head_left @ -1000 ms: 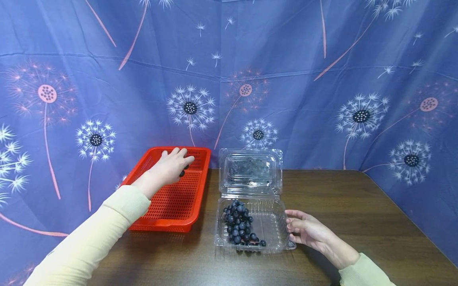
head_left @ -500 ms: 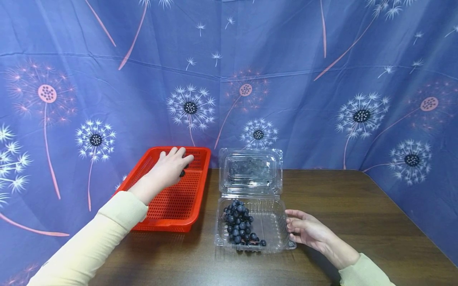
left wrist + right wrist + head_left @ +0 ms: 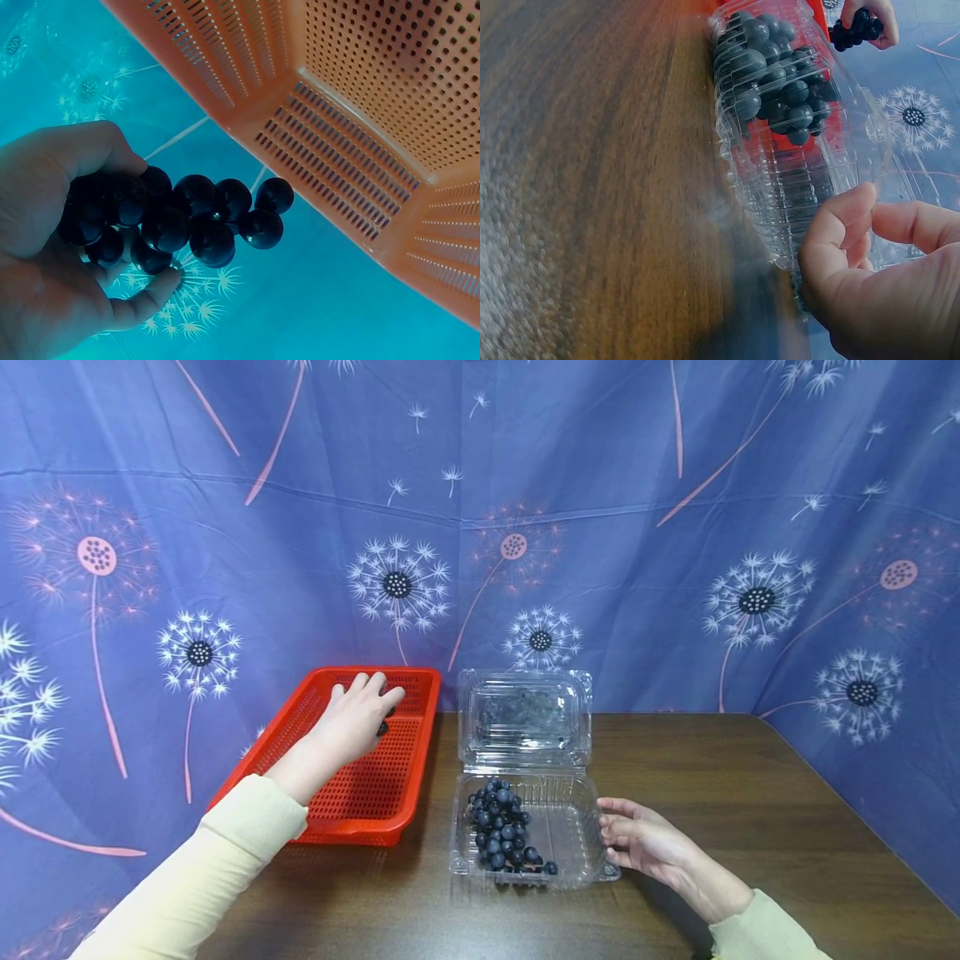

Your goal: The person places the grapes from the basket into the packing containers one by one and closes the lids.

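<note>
My left hand [image 3: 348,722] is over the red perforated plastic basket [image 3: 433,718], gripping a small bunch of dark grapes [image 3: 211,238]. In the left wrist view the bunch hangs out from between thumb and fingers, near the basket's rim; from the head most of it is hidden under the hand. A larger grape bunch [image 3: 498,831] lies in the left half of a clear plastic clamshell box [image 3: 577,827], whose lid [image 3: 525,714] stands up at the back. At the box's right side, my right hand [image 3: 656,852] pinches the rim between thumb and curled fingers.
Both containers stand on a brown wooden table [image 3: 705,793], basket at the left, box in the middle. A blue dandelion-print cloth [image 3: 637,568] hangs right behind them and along the table's right side.
The left forearm and sleeve have shifted slightly right, while the hand stays over the basket with its grapes. My right hand and the box have not moved.
</note>
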The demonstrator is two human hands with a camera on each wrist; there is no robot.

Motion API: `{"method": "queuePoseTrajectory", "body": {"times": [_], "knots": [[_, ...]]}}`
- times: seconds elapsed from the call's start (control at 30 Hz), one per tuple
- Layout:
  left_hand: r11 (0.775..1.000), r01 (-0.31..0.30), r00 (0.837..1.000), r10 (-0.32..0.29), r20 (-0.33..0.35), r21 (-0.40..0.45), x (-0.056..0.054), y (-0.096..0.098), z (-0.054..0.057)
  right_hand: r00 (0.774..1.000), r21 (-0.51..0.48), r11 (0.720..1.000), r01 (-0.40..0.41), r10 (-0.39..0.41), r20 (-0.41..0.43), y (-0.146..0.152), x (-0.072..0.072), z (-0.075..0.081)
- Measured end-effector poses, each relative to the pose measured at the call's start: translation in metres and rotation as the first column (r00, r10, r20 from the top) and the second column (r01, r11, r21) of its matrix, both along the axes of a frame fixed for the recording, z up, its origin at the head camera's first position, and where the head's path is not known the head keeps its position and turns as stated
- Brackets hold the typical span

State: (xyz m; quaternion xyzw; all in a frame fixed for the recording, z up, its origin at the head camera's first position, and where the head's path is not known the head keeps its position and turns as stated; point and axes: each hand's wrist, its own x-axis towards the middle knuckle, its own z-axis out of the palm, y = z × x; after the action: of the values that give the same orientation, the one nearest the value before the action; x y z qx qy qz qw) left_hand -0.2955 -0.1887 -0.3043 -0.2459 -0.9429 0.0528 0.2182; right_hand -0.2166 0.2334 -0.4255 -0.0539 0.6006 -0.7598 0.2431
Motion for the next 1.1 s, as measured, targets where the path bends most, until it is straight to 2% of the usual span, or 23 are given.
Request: {"method": "queuePoseTrajectory", "body": {"times": [0.3,0.77,1.1], "knots": [[0.999,0.000,1.000,0.002,-0.030,0.034,0.011,0.008,-0.001,1.000,0.002,1.000,0.005,-0.005,0.004,0.000,0.000,0.001],[0.999,0.004,0.998,-0.001,-0.067,0.035,0.034,0.027,0.001,1.000,-0.012,1.000,0.009,-0.009,0.012,0.000,0.000,-0.001],[0.998,0.043,0.995,-0.039,-0.087,0.037,0.053,0.043,0.006,1.000,0.007,1.000,0.023,-0.023,0.018,0.001,0.000,-0.001]]}}
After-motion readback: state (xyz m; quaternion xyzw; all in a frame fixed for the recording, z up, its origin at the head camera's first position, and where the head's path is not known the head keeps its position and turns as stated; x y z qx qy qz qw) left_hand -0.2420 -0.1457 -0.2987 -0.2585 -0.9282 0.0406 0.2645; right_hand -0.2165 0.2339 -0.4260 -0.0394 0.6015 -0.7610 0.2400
